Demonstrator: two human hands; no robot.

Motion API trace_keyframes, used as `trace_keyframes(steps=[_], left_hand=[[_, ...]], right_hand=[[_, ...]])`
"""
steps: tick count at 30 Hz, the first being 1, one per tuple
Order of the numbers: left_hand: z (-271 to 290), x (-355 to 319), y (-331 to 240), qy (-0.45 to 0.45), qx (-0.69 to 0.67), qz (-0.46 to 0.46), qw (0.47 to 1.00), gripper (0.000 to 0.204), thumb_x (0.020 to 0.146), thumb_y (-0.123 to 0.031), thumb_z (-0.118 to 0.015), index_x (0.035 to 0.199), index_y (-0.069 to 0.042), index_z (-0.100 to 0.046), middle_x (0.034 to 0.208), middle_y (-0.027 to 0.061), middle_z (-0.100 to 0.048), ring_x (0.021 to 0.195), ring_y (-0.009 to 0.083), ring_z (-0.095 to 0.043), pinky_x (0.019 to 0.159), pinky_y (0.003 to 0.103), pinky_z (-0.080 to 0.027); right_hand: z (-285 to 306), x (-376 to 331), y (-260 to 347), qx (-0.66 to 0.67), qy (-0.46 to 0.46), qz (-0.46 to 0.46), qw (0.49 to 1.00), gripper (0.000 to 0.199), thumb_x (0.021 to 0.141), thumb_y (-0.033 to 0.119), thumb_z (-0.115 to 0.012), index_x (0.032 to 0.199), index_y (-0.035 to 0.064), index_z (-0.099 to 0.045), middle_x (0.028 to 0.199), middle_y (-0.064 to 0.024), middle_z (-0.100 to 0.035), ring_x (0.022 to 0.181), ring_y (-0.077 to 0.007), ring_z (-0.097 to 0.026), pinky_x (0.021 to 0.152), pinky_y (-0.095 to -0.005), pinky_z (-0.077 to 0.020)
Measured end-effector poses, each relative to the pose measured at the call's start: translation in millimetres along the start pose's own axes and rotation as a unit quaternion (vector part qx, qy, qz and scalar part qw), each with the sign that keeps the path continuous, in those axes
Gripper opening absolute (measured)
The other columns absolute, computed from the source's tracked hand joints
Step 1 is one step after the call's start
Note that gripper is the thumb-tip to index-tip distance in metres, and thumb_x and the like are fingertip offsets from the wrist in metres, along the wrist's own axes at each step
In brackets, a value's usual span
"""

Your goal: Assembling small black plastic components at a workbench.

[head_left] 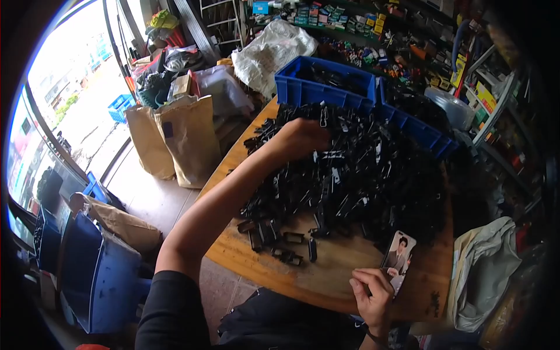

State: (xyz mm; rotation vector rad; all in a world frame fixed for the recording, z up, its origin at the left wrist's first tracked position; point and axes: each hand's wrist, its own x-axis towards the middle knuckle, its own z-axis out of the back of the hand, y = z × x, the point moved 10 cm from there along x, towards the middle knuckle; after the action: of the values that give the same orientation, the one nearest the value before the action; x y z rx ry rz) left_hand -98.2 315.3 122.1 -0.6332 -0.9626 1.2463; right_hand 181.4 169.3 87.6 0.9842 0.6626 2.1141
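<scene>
A large heap of small black plastic parts [350, 175], some with shiny metal pieces, covers much of the wooden table [326, 280]. My left arm stretches across to the heap's far left portion. There my left hand [300, 139] is curled over the parts, and whatever its fingers grip is hidden beneath it. Close to the front edge, my right hand [373, 291] has its fingers bent and pressed together; what is in them cannot be made out. Right beside it lies a phone [400, 256] whose screen shows a picture of a person, its lower end partly behind my fingers.
Two blue crates [326, 96] of black parts line the table's far side. Brown paper sacks [186, 143] stand on the floor to the left, near a blue bin [102, 280]. A pale bag [487, 268] hangs open at the right. Crowded shelves [350, 23] rise behind.
</scene>
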Motion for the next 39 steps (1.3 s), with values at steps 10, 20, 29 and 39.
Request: trace_keyframes(steps=[10, 20, 29, 39], left_hand=[[-41, -126, -3, -0.109, 0.313, -0.077, 0.940, 0.029, 0.072, -0.011, -0.062, 0.102, -0.010, -0.061, 0.084, 0.0102, -0.062, 0.082, 0.0288, -0.058, 0.071, 0.037, -0.048], [-54, -106, 18, -0.108, 0.164, 0.045, 0.979, 0.056, 0.068, -0.001, -0.064, 0.121, -0.010, -0.048, 0.097, 0.0129, -0.061, 0.088, 0.0242, -0.061, 0.077, 0.032, -0.048], [-60, -130, 12, -0.046, -0.203, 0.106, 0.972, 0.048, 0.071, 0.002, -0.059, 0.118, -0.006, -0.053, 0.085, 0.0027, -0.056, 0.072, 0.0106, -0.056, 0.067, 0.024, -0.047], [-81, -172, 10, -0.068, -0.296, 0.121, 0.945, 0.019, 0.081, -0.009, -0.066, 0.096, 0.000, -0.060, 0.078, 0.0037, -0.061, 0.066, 0.0087, -0.058, 0.061, 0.022, -0.048]], right_hand=[[-52, -12, 29, 0.006, 0.113, 0.080, 0.990, 0.011, 0.074, 0.004, -0.069, 0.083, 0.0020, -0.064, 0.081, -0.0086, -0.062, 0.073, -0.0241, -0.060, 0.063, -0.0319, -0.0490], [5, -27, -5, -0.030, 0.033, 0.000, 0.999, 0.013, 0.074, 0.003, -0.069, 0.086, 0.0026, -0.065, 0.079, -0.0082, -0.064, 0.073, -0.0183, -0.063, 0.062, -0.0276, -0.0498], [141, -10, -197, -0.127, -0.180, -0.175, 0.959, 0.013, 0.082, 0.003, -0.059, 0.094, -0.0021, -0.059, 0.085, -0.0113, -0.063, 0.078, -0.0190, -0.059, 0.071, -0.0294, -0.0461], [129, 2, -216, -0.213, -0.166, -0.102, 0.957, 0.013, 0.072, -0.004, -0.061, 0.084, -0.0002, -0.056, 0.082, -0.0147, -0.056, 0.076, -0.0309, -0.055, 0.068, -0.0365, -0.0447]])
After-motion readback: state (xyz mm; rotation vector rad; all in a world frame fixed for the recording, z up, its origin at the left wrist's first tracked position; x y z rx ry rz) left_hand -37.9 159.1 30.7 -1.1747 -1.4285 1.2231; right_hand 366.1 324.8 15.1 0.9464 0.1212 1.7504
